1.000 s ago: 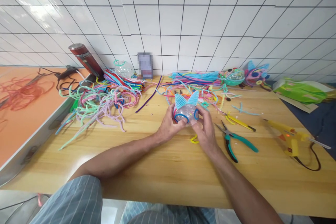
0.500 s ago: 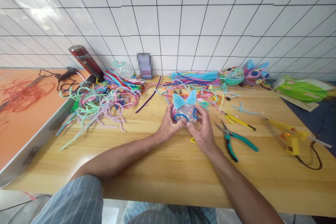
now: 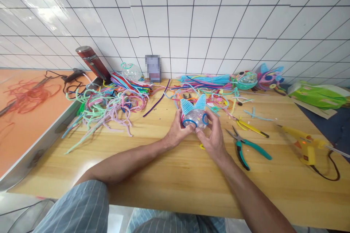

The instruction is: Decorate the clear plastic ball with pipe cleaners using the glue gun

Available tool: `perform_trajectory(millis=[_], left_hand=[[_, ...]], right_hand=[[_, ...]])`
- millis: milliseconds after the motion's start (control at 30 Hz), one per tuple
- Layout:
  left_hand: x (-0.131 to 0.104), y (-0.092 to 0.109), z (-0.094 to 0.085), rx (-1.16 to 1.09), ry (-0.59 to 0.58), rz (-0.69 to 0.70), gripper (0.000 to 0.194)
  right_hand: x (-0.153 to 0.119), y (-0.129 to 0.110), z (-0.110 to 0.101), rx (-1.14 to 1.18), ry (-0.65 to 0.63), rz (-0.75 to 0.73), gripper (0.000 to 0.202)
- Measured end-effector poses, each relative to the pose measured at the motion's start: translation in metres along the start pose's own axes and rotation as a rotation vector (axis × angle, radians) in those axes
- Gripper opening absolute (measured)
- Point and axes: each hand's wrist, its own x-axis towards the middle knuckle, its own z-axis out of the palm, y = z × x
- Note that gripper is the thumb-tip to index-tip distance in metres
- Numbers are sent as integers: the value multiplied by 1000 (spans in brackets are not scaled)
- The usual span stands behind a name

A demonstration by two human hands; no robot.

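Observation:
A clear round ball [image 3: 197,117] with two light-blue pipe-cleaner ears [image 3: 187,107] and dark-blue loops on its front is held just above the table. My left hand [image 3: 177,130] grips its left side, the thumb on the lower front. On its right side, my right hand [image 3: 213,134] holds it, with the thumb close to the other thumb. A small yellow ring [image 3: 202,146] lies under my right hand. Teal-handled pliers [image 3: 241,145] rest open to the right, below a yellow cutter [image 3: 254,129].
A yellow glue gun [image 3: 307,146] with its cable is at the right. Piled pipe cleaners [image 3: 106,111] cover the left. Behind are a red flask [image 3: 94,63], a blurred phone [image 3: 153,69], another clear ball [image 3: 131,72] and two decorated balls [image 3: 244,80]. A green packet [image 3: 318,94] lies far right.
The view has shifted slightly, so most things appear a little farther right. Both hands keep the same hold on the ball.

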Motion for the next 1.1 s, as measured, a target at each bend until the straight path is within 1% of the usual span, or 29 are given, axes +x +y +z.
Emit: perform_trajectory(millis=[300, 567, 767, 967, 1100], left_hand=[[-2, 3, 3, 17, 21, -9, 78], [1, 1, 4, -24, 24, -1, 87], [1, 1, 4, -11, 31, -3, 85], [1, 4, 4, 22, 13, 11, 85], [2, 2, 5, 11, 15, 21, 87]], right_hand=[[0, 0, -1, -13, -18, -5, 74], [-1, 0, 1, -3, -4, -8, 73], [-2, 3, 1, -24, -3, -21, 74], [-1, 2, -1, 14, -44, 0, 73], [-2, 2, -4, 53, -65, 49, 75]])
